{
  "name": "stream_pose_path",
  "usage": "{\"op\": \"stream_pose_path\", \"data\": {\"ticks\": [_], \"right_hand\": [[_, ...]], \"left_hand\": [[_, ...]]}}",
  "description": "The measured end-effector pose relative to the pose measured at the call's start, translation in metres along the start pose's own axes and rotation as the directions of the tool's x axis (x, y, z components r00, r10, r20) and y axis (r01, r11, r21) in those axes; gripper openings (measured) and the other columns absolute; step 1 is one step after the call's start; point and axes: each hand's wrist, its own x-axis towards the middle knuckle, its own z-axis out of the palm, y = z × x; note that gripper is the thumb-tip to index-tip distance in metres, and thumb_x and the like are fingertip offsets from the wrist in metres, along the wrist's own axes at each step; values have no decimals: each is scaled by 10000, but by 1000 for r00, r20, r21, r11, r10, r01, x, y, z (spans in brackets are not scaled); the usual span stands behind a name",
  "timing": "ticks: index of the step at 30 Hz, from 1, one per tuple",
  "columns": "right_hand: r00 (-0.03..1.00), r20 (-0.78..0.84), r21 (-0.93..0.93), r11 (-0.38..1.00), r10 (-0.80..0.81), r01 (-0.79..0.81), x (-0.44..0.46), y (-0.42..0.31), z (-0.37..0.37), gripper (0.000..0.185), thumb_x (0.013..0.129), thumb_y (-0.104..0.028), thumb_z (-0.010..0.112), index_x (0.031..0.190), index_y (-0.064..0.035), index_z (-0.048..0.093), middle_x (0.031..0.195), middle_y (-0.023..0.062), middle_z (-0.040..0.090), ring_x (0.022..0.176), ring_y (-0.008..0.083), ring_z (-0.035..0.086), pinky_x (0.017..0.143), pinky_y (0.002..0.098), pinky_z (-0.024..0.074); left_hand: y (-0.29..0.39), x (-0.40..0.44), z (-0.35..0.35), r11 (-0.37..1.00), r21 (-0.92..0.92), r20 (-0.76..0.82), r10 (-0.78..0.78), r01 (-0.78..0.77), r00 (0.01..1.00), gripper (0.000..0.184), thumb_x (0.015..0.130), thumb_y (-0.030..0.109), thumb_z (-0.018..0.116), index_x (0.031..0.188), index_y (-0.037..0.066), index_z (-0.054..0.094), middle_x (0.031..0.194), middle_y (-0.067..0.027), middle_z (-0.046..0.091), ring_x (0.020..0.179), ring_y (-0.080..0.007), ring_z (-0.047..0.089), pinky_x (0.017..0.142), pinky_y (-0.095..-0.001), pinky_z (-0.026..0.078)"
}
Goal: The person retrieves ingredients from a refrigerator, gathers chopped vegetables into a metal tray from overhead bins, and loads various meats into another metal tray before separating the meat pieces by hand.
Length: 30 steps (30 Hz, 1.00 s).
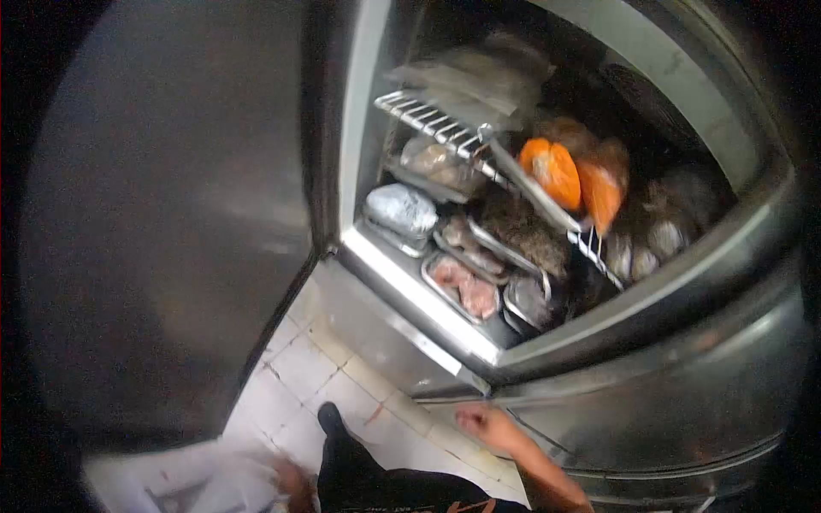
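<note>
Low at the bottom of the head view, my right hand (pixel 486 423) is in front of the lower steel front of an open fridge (pixel 385 316). Its fingers look curled, and whether anything is inside them is too small to tell. My left hand (pixel 293 483) is smeared by motion at the bottom left, beside a blurred white bag or sheet (pixel 184 479). Whether its fingers grip this is unclear. Inside the fridge, a metal tray holds pink meat (pixel 466 288), near a foil-covered tray (pixel 400 210). Orange packages (pixel 552 171) lie above on a wire shelf (pixel 428 120).
The fridge's large steel door (pixel 171 214) stands open on the left. Other trays and wrapped bags (pixel 658 231) fill the fridge. White floor tiles (pixel 299 368) and my dark shoe (pixel 329 416) show below. More steel panels (pixel 667 393) extend to the right.
</note>
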Motion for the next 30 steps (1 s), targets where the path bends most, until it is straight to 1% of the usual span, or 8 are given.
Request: {"op": "stream_pose_path", "data": {"ticks": [3,5,8,12,17,21,23,30], "right_hand": [[910,-413,-568,794,-47,-216,61,-66,-42,459,812,-109,671,1253,-25,573,1137,228,616,1058,413,581,931,454,480],[763,-603,-527,834,-232,-163,108,-84,-54,516,777,-94,665,1259,37,535,1307,265,512,1143,454,509,1001,487,424],[713,-641,-505,856,-283,-114,154,-105,-62,446,792,-111,649,1208,27,562,1111,220,575,1042,403,551,927,475,451],[862,-396,-571,820,-316,39,227,-135,-9,350,821,-166,650,1105,37,624,1080,209,653,998,402,604,888,464,469],[811,-506,-343,931,-292,122,217,-130,5,238,819,-133,669,1031,-28,684,973,189,677,901,372,639,827,435,513],[769,-639,-334,906,-15,-259,158,-92,1,273,794,-122,686,1042,-11,663,1004,197,667,921,390,637,809,452,525],[723,-670,-356,780,170,-514,135,-81,6,303,805,-183,679,1052,-9,663,1011,198,664,1003,381,609,855,463,515],[463,-867,-48,893,185,-447,99,-74,-18,262,845,-185,626,1041,-16,667,1008,217,671,937,402,627,868,458,498]], "left_hand": [[-59,-17,66,917,-226,653,-108,329,750,450,915,124,640,1327,-16,522,1291,-165,574,1171,-238,557,1016,-343,447],[67,101,155,825,27,902,-263,565,341,399,948,125,595,1311,-23,522,1218,-124,605,1049,-207,604,944,-324,483],[215,181,220,962,-238,838,273,-133,472,439,891,50,636,1317,29,535,1219,-128,581,1104,-222,583,939,-330,487],[289,228,325,681,-475,622,708,-557,336,533,805,146,729,1287,29,533,1315,-196,505,1243,-387,485,1047,-422,406],[333,217,415,516,-566,410,853,-643,323,452,769,161,749,1171,33,586,1281,-186,540,1216,-374,505,1031,-471,390],[311,181,379,574,-759,405,785,-306,468,307,732,95,727,1022,75,627,1094,-121,571,1039,-321,550,919,-445,415],[338,162,371,592,-756,503,798,-280,330,300,727,102,731,1011,83,639,1068,-122,574,1022,-319,549,898,-446,418],[472,126,365,189,-660,507,826,-727,-246,467,748,315,770,1148,106,650,1182,-172,594,1146,-370,545,996,-485,398]]}}
